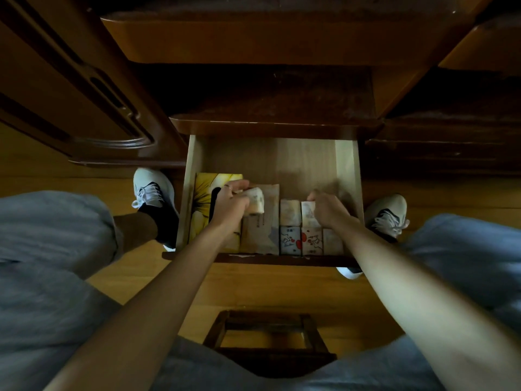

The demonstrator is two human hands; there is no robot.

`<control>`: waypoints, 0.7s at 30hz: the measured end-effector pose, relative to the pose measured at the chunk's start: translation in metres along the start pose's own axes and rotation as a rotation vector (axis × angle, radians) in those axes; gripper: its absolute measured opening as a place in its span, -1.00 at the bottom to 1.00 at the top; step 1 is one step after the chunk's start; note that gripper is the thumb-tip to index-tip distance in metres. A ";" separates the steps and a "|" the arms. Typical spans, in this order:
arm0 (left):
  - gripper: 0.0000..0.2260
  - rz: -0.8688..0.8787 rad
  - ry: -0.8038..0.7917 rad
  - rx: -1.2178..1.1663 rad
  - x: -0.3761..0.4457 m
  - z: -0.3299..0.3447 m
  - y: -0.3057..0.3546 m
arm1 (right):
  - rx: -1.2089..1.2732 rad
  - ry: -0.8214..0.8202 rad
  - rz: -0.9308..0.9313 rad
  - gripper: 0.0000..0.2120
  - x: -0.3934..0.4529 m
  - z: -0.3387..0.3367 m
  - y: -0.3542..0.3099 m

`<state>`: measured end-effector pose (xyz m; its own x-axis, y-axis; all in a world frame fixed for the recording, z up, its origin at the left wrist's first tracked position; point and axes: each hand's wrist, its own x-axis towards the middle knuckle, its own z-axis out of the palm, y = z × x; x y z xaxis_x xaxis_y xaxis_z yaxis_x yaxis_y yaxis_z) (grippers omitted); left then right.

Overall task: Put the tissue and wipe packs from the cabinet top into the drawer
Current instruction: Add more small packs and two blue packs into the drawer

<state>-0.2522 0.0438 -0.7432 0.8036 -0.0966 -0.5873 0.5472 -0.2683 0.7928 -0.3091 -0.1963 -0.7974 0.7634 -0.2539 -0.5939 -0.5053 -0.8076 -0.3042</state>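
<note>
Both of my bare arms reach down into the pale wooden drawer (348, 165) that stands pulled out of the dark brown cabinet (276, 125). My left hand (229, 203) is closed around a small white tissue pack (257, 203), fingers wrapped over its near end, holding it just above the brown paper-coloured wipe pack (260, 235) that lies flat in the drawer's middle. A thin ring shows on one finger of that hand.

My right hand (327, 210) rests on another small pale tissue pack (308, 213) in the back row on the right side, fingers curled over its top edge and pinched on it, as far as the blur lets me judge. Beside it to the left stands a similar cream pack (289, 211). In the front row, against the drawer's dark front board, sit three small packs: a white one with a cartoon print (289, 240), one with red spots (311, 240), and a plain beige one (332, 241).

Along the left wall lies a large yellow tissue box with a flower pattern (204, 204), partly under my left wrist. The back of the drawer is bare wood.

My grey trouser legs and white laced trainers (150, 190) flank the drawer on the wooden floor, and a dark wooden stool (267, 342) stands between my knees.
</note>
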 end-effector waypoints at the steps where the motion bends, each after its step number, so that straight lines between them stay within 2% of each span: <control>1: -0.56 -0.012 0.002 -0.012 0.000 0.003 0.000 | -0.014 0.005 0.007 -0.58 -0.002 0.000 -0.001; 3: -0.52 -0.015 -0.011 -0.020 0.001 0.009 0.001 | -0.079 0.100 -0.008 -0.49 -0.006 -0.003 -0.007; 5: -0.48 -0.051 -0.049 -0.050 -0.001 0.017 0.004 | 0.044 0.199 -0.056 -0.54 -0.013 -0.012 -0.017; 6: -0.48 -0.087 -0.062 -0.087 -0.001 0.022 0.005 | 0.242 0.150 -0.090 -0.59 -0.017 -0.019 -0.023; 8: -0.52 -0.140 -0.080 -0.183 -0.003 0.034 0.009 | 0.663 -0.107 -0.153 -0.76 -0.026 -0.034 -0.034; 9: -0.53 -0.141 -0.088 -0.219 -0.004 0.041 0.010 | 0.735 -0.174 -0.175 -0.86 -0.029 -0.036 -0.035; 10: -0.54 -0.128 -0.106 -0.235 -0.005 0.048 0.010 | 0.740 -0.162 -0.187 -0.89 -0.032 -0.038 -0.034; 13: -0.63 -0.055 -0.174 -0.132 -0.007 0.065 0.006 | 0.596 0.078 -0.177 -0.71 -0.033 -0.044 -0.019; 15: -0.72 0.046 -0.165 0.107 -0.006 0.068 0.002 | 0.362 0.180 -0.184 -0.72 -0.032 -0.056 -0.010; 18: -0.82 0.159 -0.107 0.358 -0.002 0.063 -0.010 | -0.111 0.184 -0.211 -0.69 -0.025 -0.072 0.003; 20: -0.81 0.224 -0.116 0.463 -0.004 0.051 -0.014 | -0.450 0.158 -0.257 -0.69 -0.021 -0.068 0.006; 21: -0.78 0.309 -0.117 0.609 -0.004 0.044 -0.018 | -0.627 0.171 -0.275 -0.70 -0.017 -0.063 0.006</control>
<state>-0.2749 0.0071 -0.7621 0.8523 -0.3488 -0.3898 0.0404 -0.6991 0.7139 -0.3000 -0.2301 -0.7424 0.9086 -0.0348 -0.4163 0.0032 -0.9959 0.0903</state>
